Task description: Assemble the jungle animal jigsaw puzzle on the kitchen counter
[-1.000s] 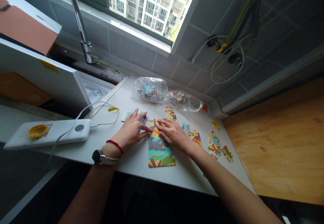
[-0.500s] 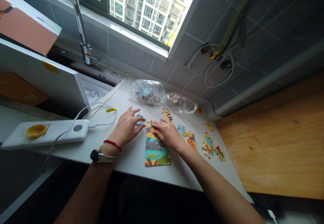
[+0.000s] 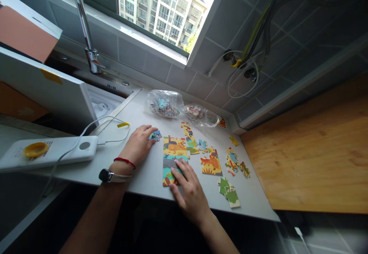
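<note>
A partly joined jigsaw puzzle point(image 3: 174, 153) lies flat on the counter, with a spotted leopard at its top and a grey animal in its middle. My right hand point(image 3: 188, 190) rests on the puzzle's lower right part, fingers spread, hiding that area. Left of the puzzle, my left hand point(image 3: 140, 143) is at some blue puzzle pieces point(image 3: 155, 135), thumb and forefinger apart at their edge. Close by on the right are a green piece group point(image 3: 192, 149), a pale blue piece point(image 3: 202, 146) and a joined lion section point(image 3: 212, 163).
Two clear bags of pieces, one larger point(image 3: 165, 104) and one smaller point(image 3: 198, 113), lie towards the wall. Loose pieces point(image 3: 232, 160) and green pieces point(image 3: 229, 192) are at the right. A white power strip point(image 3: 64, 149) with a cable lies left, beside the sink with its faucet point(image 3: 92, 60).
My right hand has slid down from the puzzle's top to its lower right, uncovering the leopard and the pieces beside it. My left hand has drawn slightly back beside the blue pieces.
</note>
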The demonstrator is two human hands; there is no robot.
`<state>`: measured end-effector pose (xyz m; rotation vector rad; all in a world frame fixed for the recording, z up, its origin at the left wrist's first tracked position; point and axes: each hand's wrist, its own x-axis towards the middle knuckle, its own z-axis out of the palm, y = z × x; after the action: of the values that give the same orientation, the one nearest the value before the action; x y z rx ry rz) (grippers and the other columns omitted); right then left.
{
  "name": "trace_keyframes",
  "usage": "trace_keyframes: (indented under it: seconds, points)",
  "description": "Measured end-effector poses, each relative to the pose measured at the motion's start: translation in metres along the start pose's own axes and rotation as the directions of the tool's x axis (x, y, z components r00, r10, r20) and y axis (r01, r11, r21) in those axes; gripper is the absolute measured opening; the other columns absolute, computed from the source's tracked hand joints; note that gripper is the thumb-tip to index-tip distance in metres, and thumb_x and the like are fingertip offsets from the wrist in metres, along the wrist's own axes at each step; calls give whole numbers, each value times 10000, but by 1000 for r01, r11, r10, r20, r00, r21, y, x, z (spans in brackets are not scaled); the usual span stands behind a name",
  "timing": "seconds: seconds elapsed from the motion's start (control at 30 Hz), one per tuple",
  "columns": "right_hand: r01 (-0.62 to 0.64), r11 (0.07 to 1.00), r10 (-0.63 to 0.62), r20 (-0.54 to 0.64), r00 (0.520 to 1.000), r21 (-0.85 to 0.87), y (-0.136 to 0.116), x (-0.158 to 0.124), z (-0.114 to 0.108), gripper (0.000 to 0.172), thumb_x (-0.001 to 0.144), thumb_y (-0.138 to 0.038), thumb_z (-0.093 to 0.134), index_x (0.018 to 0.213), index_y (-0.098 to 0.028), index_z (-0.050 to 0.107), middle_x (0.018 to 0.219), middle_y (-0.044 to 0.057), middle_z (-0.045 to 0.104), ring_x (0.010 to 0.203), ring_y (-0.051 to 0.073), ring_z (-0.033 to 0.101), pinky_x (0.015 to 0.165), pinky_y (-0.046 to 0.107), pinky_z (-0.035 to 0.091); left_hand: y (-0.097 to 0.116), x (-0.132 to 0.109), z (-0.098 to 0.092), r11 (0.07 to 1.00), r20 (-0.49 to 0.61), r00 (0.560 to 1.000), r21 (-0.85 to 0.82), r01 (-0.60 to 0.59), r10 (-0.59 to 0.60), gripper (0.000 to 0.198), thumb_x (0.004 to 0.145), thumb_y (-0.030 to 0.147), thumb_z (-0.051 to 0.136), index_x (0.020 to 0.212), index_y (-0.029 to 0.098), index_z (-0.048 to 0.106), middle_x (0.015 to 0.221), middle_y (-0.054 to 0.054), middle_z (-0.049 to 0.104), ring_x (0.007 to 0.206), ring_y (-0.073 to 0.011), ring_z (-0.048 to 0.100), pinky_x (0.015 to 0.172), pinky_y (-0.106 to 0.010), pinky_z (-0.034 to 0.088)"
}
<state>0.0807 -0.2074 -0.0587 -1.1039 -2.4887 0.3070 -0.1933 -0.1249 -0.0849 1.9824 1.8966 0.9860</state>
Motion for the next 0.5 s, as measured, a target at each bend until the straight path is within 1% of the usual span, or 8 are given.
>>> trace_keyframes:
  seconds: [0.17,0.3,0.37,0.43,0.5]
  points:
    - [-33,999,33,-71,997,2,-4,4,4,372,988,-301,624,1357,-273,658,1462,127,633,1417,343,549,1138,576,524,1,0,-2,999,1,1000,-22,-24,24,457,833,245,649,1286,198,689,1329,-147,681,1249,-346,625,1126,-514,490]
    - [-19,1000,18,-75,997,-16,-5,4,4,360,993,-289,612,1344,-230,663,1460,145,634,1410,350,553,1128,580,527,4,0,-5,999,-7,999,-24,-31,31,535,819,233,662,1352,197,634,1391,-152,621,1254,-343,619,1105,-512,502]
    - [-22,1000,21,-81,996,-16,-5,4,4,356,994,-289,610,1340,-224,668,1459,148,635,1408,354,554,1122,585,529,5,0,-8,999,7,999,-28,-32,32,576,811,225,677,1382,208,603,1393,-145,606,1245,-340,622,1091,-512,510]
    - [-29,1000,28,-86,996,-10,-5,3,4,358,992,-299,618,1341,-235,670,1460,143,637,1407,354,556,1121,587,527,7,0,-13,998,16,999,-59,-30,31,619,794,229,715,1398,215,578,1381,-138,599,1226,-331,631,1083,-502,517]
    - [-34,999,34,-89,995,0,-6,4,4,354,992,-310,625,1336,-241,676,1458,137,642,1408,352,555,1128,584,521,10,1,-18,993,-2,999,-111,-37,37,663,778,255,765,1407,210,560,1369,-137,593,1213,-321,638,1073,-484,526]
